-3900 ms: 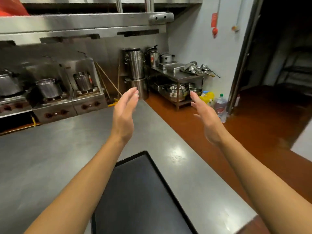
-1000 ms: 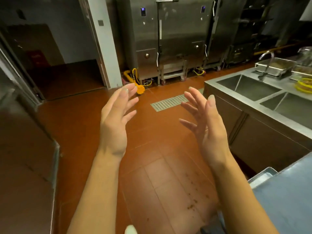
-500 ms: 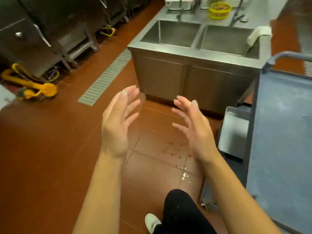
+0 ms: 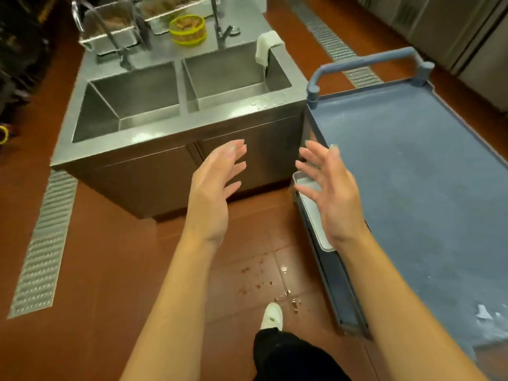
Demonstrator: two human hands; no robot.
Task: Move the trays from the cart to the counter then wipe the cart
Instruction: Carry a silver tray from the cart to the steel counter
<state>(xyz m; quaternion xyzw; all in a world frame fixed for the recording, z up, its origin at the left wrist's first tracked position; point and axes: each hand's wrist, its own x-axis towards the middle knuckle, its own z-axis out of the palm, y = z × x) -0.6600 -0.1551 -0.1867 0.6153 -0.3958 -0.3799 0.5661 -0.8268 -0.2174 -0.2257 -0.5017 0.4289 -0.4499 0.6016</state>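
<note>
Sitting on the blue cart's (image 4: 412, 188) lower shelf, poking out past its left edge: one metal tray (image 4: 308, 193), possibly more beneath, partly hidden. Hovering apart, fingers spread, gripping nothing: left hand (image 4: 213, 188) over floor, right hand (image 4: 330, 196) above tray. Steel sink (image 4: 176, 94) standing just beyond.

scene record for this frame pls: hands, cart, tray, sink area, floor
left hand: open, empty, raised in front of the sink cabinet
right hand: open, empty, raised over the cart's left edge
cart: blue, top shelf bare of trays, pale smears near the front right
tray: metal, on the cart's lower shelf, partly hidden by the right hand
sink: double basin, both basins empty
cloth: white, draped over the right basin's rim
floor: red tile, crumbs near the shoe
</note>
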